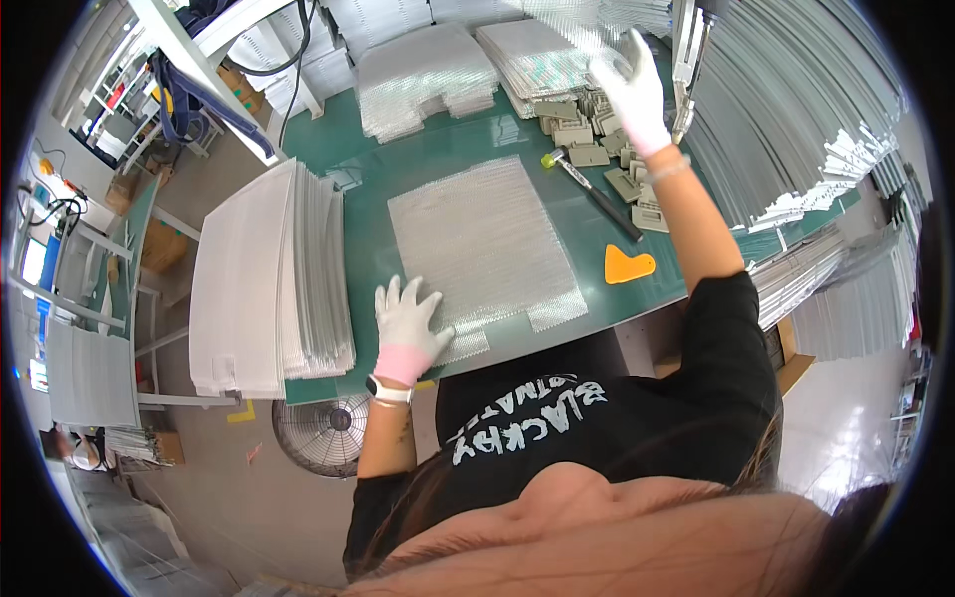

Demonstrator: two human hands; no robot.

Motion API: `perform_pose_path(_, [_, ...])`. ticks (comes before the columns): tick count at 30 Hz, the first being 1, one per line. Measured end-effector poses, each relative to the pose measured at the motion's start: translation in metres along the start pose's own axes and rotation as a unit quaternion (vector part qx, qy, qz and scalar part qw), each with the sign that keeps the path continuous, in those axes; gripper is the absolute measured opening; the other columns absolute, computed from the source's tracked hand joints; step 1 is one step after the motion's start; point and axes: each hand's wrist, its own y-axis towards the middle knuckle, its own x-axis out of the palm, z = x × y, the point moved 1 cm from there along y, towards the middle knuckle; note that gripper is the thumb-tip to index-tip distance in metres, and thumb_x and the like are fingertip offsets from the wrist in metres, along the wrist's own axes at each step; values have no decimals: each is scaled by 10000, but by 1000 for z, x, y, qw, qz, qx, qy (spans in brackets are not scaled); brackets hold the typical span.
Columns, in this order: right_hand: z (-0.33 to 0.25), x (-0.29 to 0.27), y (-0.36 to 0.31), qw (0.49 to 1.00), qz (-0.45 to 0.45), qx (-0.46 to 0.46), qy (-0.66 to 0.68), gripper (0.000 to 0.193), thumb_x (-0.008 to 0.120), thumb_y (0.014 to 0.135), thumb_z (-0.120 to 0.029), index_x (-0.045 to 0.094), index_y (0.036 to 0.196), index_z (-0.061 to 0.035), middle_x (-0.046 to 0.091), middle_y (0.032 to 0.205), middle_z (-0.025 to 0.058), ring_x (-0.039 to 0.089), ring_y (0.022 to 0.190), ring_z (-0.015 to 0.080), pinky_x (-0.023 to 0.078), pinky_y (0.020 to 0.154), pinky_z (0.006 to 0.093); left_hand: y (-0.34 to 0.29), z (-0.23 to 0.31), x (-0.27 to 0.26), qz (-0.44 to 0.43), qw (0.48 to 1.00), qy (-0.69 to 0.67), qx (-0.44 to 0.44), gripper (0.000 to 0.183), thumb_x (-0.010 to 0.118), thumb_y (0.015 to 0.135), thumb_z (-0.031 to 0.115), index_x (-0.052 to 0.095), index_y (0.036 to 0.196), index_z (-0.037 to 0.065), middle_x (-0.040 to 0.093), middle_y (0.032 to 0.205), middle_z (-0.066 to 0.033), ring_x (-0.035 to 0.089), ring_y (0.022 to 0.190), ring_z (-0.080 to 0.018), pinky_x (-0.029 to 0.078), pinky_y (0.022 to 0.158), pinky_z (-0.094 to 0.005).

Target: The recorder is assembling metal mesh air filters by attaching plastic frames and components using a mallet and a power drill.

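A translucent ribbed plastic sheet (477,239) with a notched near edge lies flat on the green tabletop (373,174) before me. My left hand (408,323), in a white glove with a pink cuff, rests on its near left corner with fingers spread. Far to the right, my gloved right hand (629,95) reaches over the right end of a stack of similar sheets (532,60). Its thumb and fingers stand apart; a shiny clear sheet (577,22) shows close behind them, and I cannot make out any contact. Small beige plastic plates (587,154) lie piled below this hand.
A hammer (602,199) with a yellow-green tip and an orange scraper (628,265) lie right of the sheet. White sheets (259,289) stand stacked at the left; another stack (423,80) lies behind. Long strips (786,109) fill the right side. A floor fan (323,435) stands below.
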Motion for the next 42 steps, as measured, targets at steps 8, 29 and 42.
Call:
perform_pose_path(8, [-147, -30, -245, 973, -219, -64, 28, 1050, 880, 645, -466, 377, 1447, -13, 315, 1501, 265, 357, 1372, 442, 281, 1129, 553, -41, 94, 2, 277, 733, -621, 6, 558, 653, 898, 132, 472, 1387, -69, 490, 1413, -176, 506, 1268, -262, 393, 1080, -387])
perform_pose_path(29, [-84, -43, -244, 889, -365, 220, -169, 847, 737, 797, -212, 313, 1517, -70, 646, 841, 212, 648, 776, 376, 519, 724, 393, -6, 24, 23, 89, 971, -96, -202, 851, 810, 757, 350, 420, 1428, 0, 589, 1090, -248, 621, 967, -389, 521, 837, -444])
perform_pose_path(42, [-64, -43, -254, 858, -427, 195, -208, 661, 678, 856, -321, 452, 1413, -45, 675, 1024, 228, 649, 939, 391, 519, 825, 447, -4, 18, 35, 52, 970, -93, -217, 871, 812, 739, 406, 436, 1435, 41, 572, 1201, -270, 602, 1072, -401, 505, 929, -451])
